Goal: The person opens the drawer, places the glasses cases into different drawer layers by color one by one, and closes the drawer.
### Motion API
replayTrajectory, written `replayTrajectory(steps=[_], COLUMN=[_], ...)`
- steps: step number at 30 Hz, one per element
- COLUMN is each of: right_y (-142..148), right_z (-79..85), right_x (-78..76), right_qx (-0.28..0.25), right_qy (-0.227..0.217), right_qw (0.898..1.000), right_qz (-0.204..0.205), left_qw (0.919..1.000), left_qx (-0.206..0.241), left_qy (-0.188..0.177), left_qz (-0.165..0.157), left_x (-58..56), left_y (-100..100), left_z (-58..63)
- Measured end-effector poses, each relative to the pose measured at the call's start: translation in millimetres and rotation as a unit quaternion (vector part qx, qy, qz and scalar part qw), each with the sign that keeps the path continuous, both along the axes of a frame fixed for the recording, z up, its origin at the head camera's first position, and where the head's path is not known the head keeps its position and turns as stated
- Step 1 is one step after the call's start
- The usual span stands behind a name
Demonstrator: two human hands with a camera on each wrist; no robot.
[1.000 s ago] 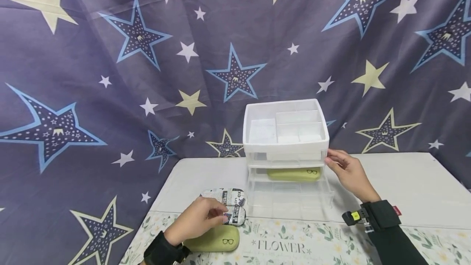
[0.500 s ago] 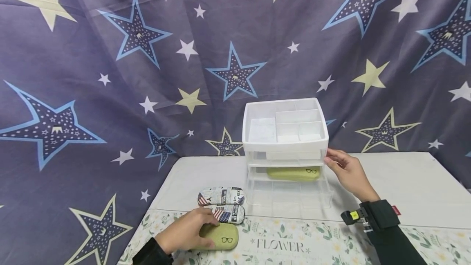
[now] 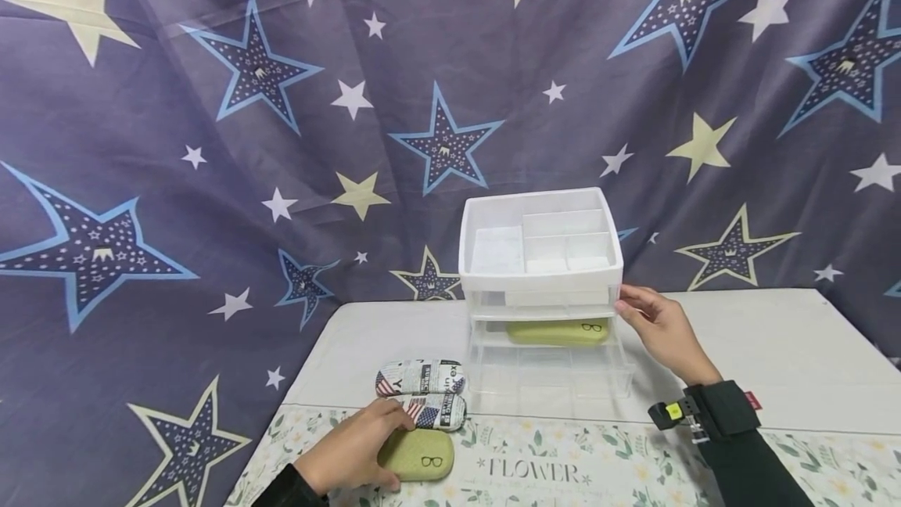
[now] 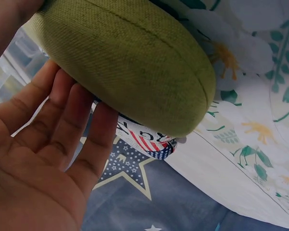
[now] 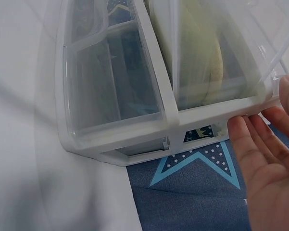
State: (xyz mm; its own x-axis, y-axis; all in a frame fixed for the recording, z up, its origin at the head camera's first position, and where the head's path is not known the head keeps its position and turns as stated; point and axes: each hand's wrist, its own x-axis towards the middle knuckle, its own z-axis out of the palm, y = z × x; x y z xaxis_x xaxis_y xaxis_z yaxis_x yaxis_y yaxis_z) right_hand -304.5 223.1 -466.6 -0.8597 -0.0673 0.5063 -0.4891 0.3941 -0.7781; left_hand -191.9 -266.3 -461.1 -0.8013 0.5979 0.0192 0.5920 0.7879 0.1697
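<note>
The green glasses case (image 3: 422, 456) lies on the floral cloth (image 3: 633, 460), gripped between the thumb and fingers of the left hand (image 3: 355, 444) — just beside two newsprint-patterned cases (image 3: 420, 376). The right hand (image 3: 659, 329) touches the side of the white drawer unit (image 3: 542, 282) with extended fingers; another green case (image 3: 554, 332) lies inside the unit.

This looks like a tabletop recording corner; whether in a home or a studio cannot be told. A creased purple-blue fabric sheet (image 3: 521, 147) printed with blue, cream and white stars hangs behind a white-topped table (image 3: 746, 350). A white floral cover (image 3: 626, 456) lettered "FLOWER" runs along the table's near side. A black strap (image 3: 721, 411) with a small black-and-yellow device (image 3: 669, 413) circles one dark sleeve (image 3: 763, 472).
</note>
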Motion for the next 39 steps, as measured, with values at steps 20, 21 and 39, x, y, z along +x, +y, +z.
replayTrajectory(steps=[20, 21, 39], right_y=[-1, -1, 0], right_z=[-0.2, -0.3, 0.3], right_x=[1.1, 1.1, -0.5], right_qx=[-0.006, -0.005, -0.005], right_qy=[-0.006, -0.008, -0.021], right_qw=[1.0, 1.0, 1.0], right_qz=[0.001, 0.0, -0.01], left_qw=[0.9971, 0.9967, 0.9967], left_qx=[0.007, 0.007, 0.014], left_qy=[0.042, 0.047, 0.023], left_qz=[-0.063, -0.066, -0.077], left_x=[-2.8, -2.5, -20.2], left_y=[-1, 0, -8], left_z=[-11.5, -11.6, 44.6])
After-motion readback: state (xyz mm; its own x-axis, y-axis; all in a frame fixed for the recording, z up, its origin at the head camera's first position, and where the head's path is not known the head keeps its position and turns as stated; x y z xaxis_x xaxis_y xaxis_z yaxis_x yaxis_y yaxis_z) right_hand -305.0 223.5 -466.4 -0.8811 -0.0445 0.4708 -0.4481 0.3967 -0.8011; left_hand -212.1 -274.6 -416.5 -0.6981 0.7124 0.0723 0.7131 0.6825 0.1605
